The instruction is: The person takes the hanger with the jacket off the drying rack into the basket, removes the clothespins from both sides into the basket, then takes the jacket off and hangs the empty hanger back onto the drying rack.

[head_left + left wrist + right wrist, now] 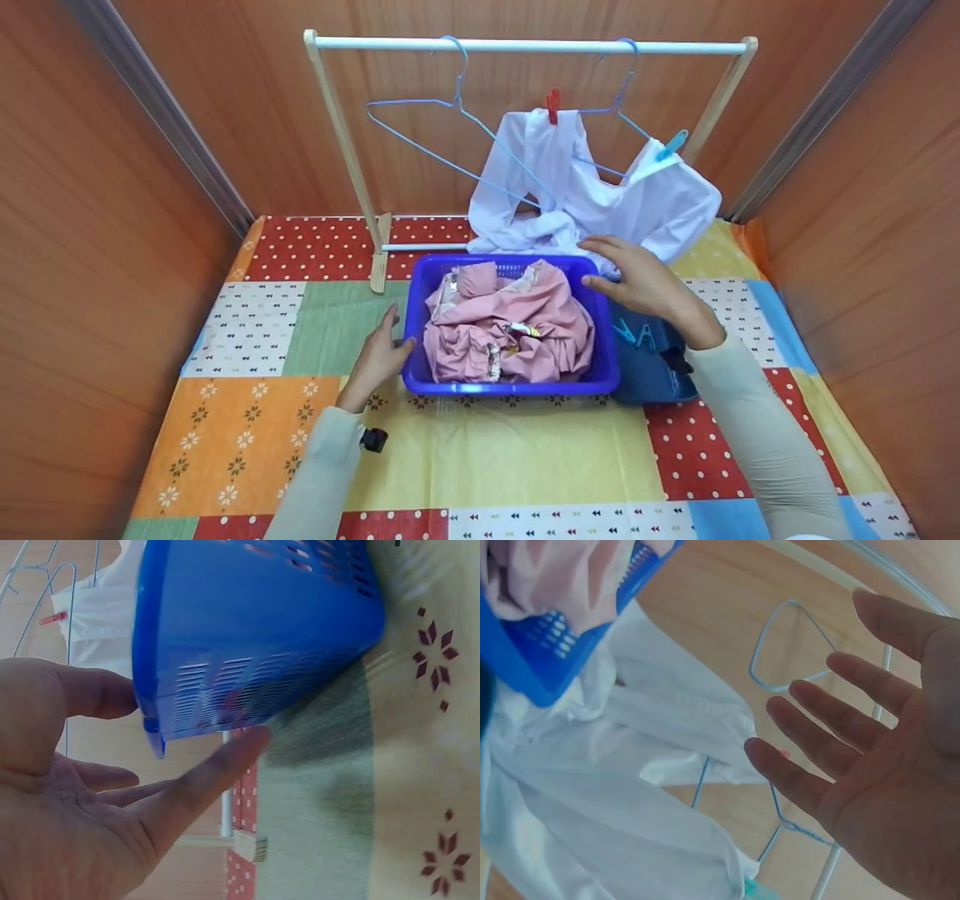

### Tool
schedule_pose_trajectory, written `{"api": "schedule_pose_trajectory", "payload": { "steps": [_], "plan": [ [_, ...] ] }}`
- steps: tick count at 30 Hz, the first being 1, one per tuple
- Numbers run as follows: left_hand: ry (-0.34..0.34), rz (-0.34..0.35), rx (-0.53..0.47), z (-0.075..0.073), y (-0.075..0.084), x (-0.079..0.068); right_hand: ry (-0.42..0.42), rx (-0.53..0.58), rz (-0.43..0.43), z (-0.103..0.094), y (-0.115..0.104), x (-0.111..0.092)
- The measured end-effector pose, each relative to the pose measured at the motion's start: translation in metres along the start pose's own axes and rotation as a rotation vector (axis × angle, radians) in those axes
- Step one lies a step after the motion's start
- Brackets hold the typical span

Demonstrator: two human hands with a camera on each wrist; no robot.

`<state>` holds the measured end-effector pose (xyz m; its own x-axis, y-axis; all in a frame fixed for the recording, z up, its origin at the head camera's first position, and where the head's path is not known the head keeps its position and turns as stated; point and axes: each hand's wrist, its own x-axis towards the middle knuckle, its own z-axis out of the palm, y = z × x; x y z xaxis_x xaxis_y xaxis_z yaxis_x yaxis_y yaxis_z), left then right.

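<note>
A blue plastic basket [510, 388] stands mid-table with a crumpled pink garment [544, 300] inside. At its left side is my left hand [373, 365], fingers extended; in the left wrist view the thumb meets the rim of the basket [210, 622]. Over the back right corner, my right hand [641, 281] is raised with its fingers spread, holding nothing. In the right wrist view the palm of the right hand [877, 757] appears apart from the basket. Behind hangs a white garment [517, 165], pegged to a hanger by a red clothespin [553, 106] and a teal clothespin [673, 145].
A wooden rack with a white rail [525, 46] spans the back. An unused blue hanger [420, 142] hangs on its left part. Right of the basket sits a dark blue container [649, 375] with light blue clothespins [634, 333]. Wood panels [97, 262] enclose the sides.
</note>
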<state>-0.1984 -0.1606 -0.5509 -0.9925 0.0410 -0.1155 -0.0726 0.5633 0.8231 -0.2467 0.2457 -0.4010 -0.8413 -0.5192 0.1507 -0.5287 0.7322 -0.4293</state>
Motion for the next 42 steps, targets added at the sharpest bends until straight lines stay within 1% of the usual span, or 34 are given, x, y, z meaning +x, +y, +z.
{"api": "schedule_pose_trajectory", "payload": {
  "steps": [2,5,9,14,19,26,31,35,38,42],
  "plan": [
    [0.008,-0.017,-0.041,0.002,-0.003,-0.001,0.074,0.009,-0.016,-0.005,0.004,0.0],
    [0.029,-0.025,-0.095,0.004,-0.004,-0.002,0.165,0.009,-0.017,-0.011,0.01,-0.002],
    [0.049,-0.033,-0.141,0.007,-0.004,-0.003,0.227,0.005,0.027,-0.02,0.017,-0.004],
    [0.069,-0.024,-0.158,0.01,-0.006,-0.004,0.305,0.026,0.072,-0.028,0.026,-0.003],
    [0.075,-0.015,-0.162,0.013,-0.008,-0.005,0.424,0.038,0.105,-0.035,0.037,0.003],
    [0.091,-0.014,-0.173,0.015,-0.009,-0.003,0.593,0.012,0.124,-0.044,0.051,0.019],
    [0.091,-0.008,-0.172,0.016,-0.01,-0.004,0.719,-0.017,0.134,-0.048,0.066,0.029],
    [0.095,-0.003,-0.186,0.015,-0.009,-0.005,0.763,-0.056,0.154,-0.051,0.08,0.035],
    [0.095,-0.004,-0.167,0.016,-0.008,-0.005,0.771,-0.068,0.192,-0.054,0.089,0.036],
    [0.098,-0.003,-0.149,0.016,-0.008,-0.004,0.766,-0.056,0.252,-0.06,0.099,0.037]
  ]
}}
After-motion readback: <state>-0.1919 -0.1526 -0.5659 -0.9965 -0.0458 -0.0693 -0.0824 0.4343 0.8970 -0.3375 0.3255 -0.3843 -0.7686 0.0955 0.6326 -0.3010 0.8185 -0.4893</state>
